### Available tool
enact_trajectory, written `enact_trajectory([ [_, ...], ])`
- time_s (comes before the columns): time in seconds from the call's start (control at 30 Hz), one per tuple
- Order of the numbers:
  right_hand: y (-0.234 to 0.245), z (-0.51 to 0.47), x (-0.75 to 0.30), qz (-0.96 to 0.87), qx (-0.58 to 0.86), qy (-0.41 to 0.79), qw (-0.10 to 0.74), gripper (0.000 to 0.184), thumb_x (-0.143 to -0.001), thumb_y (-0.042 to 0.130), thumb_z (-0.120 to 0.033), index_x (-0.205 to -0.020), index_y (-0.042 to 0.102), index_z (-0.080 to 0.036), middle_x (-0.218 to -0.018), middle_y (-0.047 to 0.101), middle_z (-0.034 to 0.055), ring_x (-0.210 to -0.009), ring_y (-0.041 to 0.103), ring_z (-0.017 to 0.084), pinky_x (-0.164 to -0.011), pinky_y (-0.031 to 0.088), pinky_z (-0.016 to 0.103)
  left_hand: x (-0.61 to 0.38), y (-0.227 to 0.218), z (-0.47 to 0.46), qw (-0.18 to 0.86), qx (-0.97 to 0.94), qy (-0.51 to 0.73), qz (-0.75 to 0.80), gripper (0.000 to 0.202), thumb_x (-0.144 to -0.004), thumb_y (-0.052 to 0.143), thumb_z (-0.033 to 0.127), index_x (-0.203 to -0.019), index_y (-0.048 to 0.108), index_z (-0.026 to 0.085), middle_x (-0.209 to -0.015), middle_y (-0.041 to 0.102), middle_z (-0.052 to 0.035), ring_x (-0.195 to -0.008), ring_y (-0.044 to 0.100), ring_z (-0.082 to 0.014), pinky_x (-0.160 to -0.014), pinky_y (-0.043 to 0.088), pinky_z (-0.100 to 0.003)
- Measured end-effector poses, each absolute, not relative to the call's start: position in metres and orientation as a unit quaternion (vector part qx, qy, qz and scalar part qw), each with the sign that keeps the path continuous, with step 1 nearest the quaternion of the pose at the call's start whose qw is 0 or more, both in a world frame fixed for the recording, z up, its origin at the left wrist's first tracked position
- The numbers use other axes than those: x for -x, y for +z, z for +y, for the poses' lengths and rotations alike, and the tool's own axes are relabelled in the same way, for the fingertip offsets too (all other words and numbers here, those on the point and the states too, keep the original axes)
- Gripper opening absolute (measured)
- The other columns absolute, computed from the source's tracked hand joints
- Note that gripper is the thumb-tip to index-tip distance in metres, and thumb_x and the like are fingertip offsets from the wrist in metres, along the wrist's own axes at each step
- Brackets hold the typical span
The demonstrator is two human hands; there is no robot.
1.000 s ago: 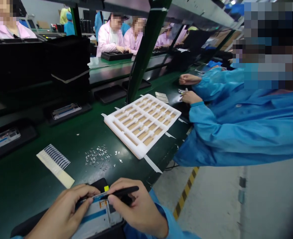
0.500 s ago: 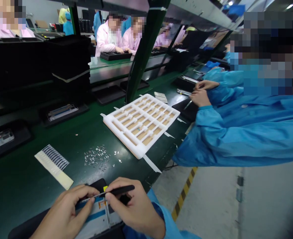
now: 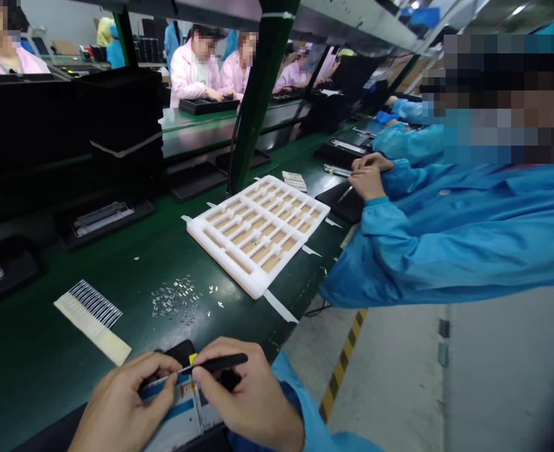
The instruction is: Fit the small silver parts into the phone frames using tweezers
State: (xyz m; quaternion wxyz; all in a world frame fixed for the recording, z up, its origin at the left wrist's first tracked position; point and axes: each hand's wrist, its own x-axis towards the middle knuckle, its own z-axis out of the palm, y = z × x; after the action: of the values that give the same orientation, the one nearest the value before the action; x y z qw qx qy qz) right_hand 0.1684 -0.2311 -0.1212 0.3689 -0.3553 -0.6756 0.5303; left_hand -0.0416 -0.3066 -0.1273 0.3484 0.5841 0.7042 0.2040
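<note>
At the bottom of the view my left hand (image 3: 123, 402) grips the edge of a flat electronic device panel (image 3: 175, 405), which has a white surface with a blue stripe. My right hand (image 3: 243, 389) pinches black tweezers (image 3: 218, 362) and holds their tip against the panel's upper edge, close to my left fingers. A small yellow tag (image 3: 192, 358) shows just above the panel. A black holder (image 3: 182, 353) lies under the panel, mostly hidden by it and my hands. The exact spot the tweezers touch is too small to tell.
A white foam tray (image 3: 258, 232) and scattered small metal parts (image 3: 175, 300) lie on the green bench mat (image 3: 36, 314), beside a striped label sheet (image 3: 91, 320). A co-worker's blue-sleeved hands (image 3: 368, 176) work at the right. Black trays and pink-smocked people stand beyond.
My view has drifted slightly, shifting the bench left in the picture. My hands stay on the panel with the tweezers. The co-worker's hands have moved onto a black pad, now with a thin tool.
</note>
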Motion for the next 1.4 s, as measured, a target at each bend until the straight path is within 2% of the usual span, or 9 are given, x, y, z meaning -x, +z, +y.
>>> enact_trajectory([
  [0.2,-0.123,-0.233,-0.172,-0.691,0.315,0.514,0.399,0.012,-0.089,0.074,-0.014,-0.095,0.084,-0.018,-0.087,0.084,0.0088,-0.073,0.081,0.021,-0.068,0.063,0.025,0.043,-0.121,-0.304,0.348,-0.608,0.183,0.689,0.029,-0.103,0.056,0.051,-0.100,0.080,0.035,-0.103,0.083,0.0019,-0.094,0.079,-0.0187,-0.081,0.059,-0.023],
  [0.4,-0.126,-0.233,-0.174,-0.713,0.283,0.509,0.390,0.016,-0.093,0.074,-0.012,-0.102,0.085,-0.018,-0.096,0.084,0.0110,-0.085,0.082,0.022,-0.078,0.064,0.026,0.046,-0.122,-0.305,0.329,-0.629,0.185,0.680,0.031,-0.106,0.054,0.053,-0.115,0.080,0.038,-0.108,0.083,0.0033,-0.097,0.080,-0.0169,-0.081,0.060,-0.020],
  [0.57,-0.131,-0.233,-0.177,-0.749,0.236,0.483,0.387,0.018,-0.097,0.072,-0.012,-0.111,0.083,-0.016,-0.103,0.082,0.0142,-0.095,0.080,0.023,-0.087,0.064,0.029,0.044,-0.117,-0.308,0.283,-0.665,0.178,0.668,0.032,-0.108,0.051,0.048,-0.124,0.076,0.038,-0.114,0.084,0.0035,-0.089,0.082,-0.0142,-0.063,0.058,-0.015],
  [0.73,-0.134,-0.236,-0.176,-0.751,0.232,0.480,0.390,0.019,-0.098,0.069,-0.011,-0.111,0.081,-0.017,-0.102,0.081,0.0135,-0.093,0.080,0.023,-0.086,0.066,0.031,0.054,-0.114,-0.315,0.195,-0.733,0.201,0.620,0.038,-0.108,0.051,0.035,-0.143,0.064,0.036,-0.119,0.084,0.0012,-0.099,0.083,-0.0157,-0.083,0.063,-0.017],
  [0.9,-0.131,-0.239,-0.175,-0.744,0.250,0.489,0.380,0.018,-0.097,0.069,-0.013,-0.107,0.082,-0.018,-0.099,0.082,0.0125,-0.090,0.080,0.023,-0.083,0.066,0.031,0.059,-0.116,-0.330,0.075,-0.806,0.129,0.572,0.033,-0.106,0.048,0.022,-0.125,0.075,0.028,-0.096,0.083,-0.0024,-0.083,0.081,-0.0203,-0.074,0.065,-0.025],
  [1.03,-0.127,-0.239,-0.173,-0.763,0.259,0.474,0.356,0.019,-0.096,0.067,-0.012,-0.106,0.083,-0.018,-0.098,0.083,0.0118,-0.093,0.080,0.024,-0.087,0.065,0.032,0.063,-0.112,-0.329,0.032,-0.823,0.114,0.556,0.031,-0.109,0.047,0.028,-0.119,0.077,0.027,-0.097,0.083,-0.0024,-0.081,0.079,-0.0200,-0.075,0.064,-0.026],
  [1.17,-0.126,-0.237,-0.173,-0.727,0.285,0.494,0.383,0.014,-0.093,0.071,-0.015,-0.098,0.083,-0.017,-0.090,0.082,0.0102,-0.078,0.079,0.022,-0.071,0.064,0.028,0.092,-0.109,-0.305,0.002,-0.737,0.103,0.669,0.041,-0.110,0.044,0.048,-0.109,0.080,0.028,-0.106,0.083,-0.0041,-0.093,0.080,-0.0222,-0.083,0.063,-0.030],
  [1.27,-0.126,-0.232,-0.176,-0.686,0.311,0.489,0.440,0.011,-0.092,0.072,-0.016,-0.095,0.083,-0.018,-0.086,0.082,0.0089,-0.075,0.079,0.021,-0.067,0.063,0.027,0.121,-0.115,-0.287,-0.050,-0.678,0.060,0.731,0.050,-0.107,0.038,0.046,-0.107,0.080,0.018,-0.111,0.080,-0.0139,-0.098,0.078,-0.0319,-0.084,0.063,-0.043],
  [1.4,-0.126,-0.227,-0.180,-0.683,0.312,0.472,0.461,0.012,-0.092,0.072,-0.015,-0.097,0.083,-0.018,-0.088,0.082,0.0091,-0.078,0.080,0.022,-0.070,0.063,0.028,0.131,-0.122,-0.281,-0.063,-0.674,0.035,0.735,0.049,-0.105,0.036,0.039,-0.100,0.078,0.014,-0.103,0.078,-0.0177,-0.095,0.076,-0.0360,-0.083,0.062,-0.049],
])
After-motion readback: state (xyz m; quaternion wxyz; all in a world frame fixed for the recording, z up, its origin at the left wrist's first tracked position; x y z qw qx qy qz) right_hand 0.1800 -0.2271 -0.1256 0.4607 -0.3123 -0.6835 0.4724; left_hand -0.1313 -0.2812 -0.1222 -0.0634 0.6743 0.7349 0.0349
